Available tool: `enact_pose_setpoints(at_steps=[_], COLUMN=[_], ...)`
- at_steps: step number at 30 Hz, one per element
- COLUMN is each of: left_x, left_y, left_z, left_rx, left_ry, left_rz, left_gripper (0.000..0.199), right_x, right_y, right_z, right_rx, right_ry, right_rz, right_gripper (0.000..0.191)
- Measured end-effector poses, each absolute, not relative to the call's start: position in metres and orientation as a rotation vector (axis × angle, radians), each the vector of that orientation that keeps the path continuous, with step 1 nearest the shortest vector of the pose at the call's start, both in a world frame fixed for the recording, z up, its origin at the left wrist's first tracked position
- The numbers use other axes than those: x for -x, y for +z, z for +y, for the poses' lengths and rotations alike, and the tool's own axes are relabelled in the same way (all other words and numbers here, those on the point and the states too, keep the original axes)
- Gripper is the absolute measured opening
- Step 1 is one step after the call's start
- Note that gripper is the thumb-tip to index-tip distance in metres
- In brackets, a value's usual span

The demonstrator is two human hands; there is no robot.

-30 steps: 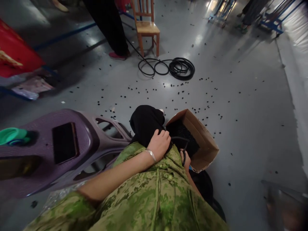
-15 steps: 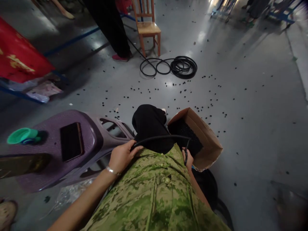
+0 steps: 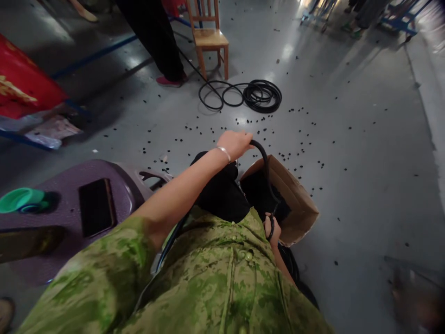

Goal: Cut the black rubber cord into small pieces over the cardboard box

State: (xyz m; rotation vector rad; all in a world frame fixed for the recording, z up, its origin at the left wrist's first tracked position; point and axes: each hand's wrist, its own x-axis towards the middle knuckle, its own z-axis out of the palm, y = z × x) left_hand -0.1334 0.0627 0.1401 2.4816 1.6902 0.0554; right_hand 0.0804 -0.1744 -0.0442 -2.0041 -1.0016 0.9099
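My left hand (image 3: 236,143) is raised above my black-trousered knees, its fingers closed around a black ribbed tube (image 3: 267,169). From there the tube arches to the right and down toward my right hand (image 3: 273,229). That hand is closed on what looks like black-handled scissors (image 3: 271,226), whose blades meet the tube's lower end; the exact contact is too small to make out. Just beyond the right hand stands an open cardboard box (image 3: 299,199), with a heap of small black pieces (image 3: 255,188) inside.
On my left a purple stool (image 3: 69,178) bears a phone (image 3: 96,207) and a green cup (image 3: 22,199). Small black bits are scattered over the floor. Ahead lie a coiled black hose (image 3: 262,96) and a wooden chair (image 3: 210,39), near a person's legs (image 3: 153,37).
My left hand has swung up and to the right with the tube, which now bends in a steep arch instead of lying nearly level. The right hand has stayed beside the box.
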Motion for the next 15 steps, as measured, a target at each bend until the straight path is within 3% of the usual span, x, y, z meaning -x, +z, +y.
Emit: enact_pose_setpoints(at_steps=[4, 8, 15], left_x=[0.097, 0.064, 0.022], left_y=[0.098, 0.060, 0.040], left_z=[0.064, 0.020, -0.023], left_rx=[-2.476, -2.588, -2.320], left_ry=[-0.145, -0.089, -0.393], left_rz=[1.582, 1.381, 1.074], left_gripper=[0.031, 0.032, 0.033], right_x=[-0.080, -0.083, -0.090], right_y=[-0.039, -0.039, -0.055], right_z=[-0.171, -0.173, -0.175], right_rx=[2.064, 2.082, 2.094], right_ry=[0.897, 0.856, 0.872], right_rz=[-0.812, -0.810, -1.118], right_gripper=[0.059, 0.063, 0.054])
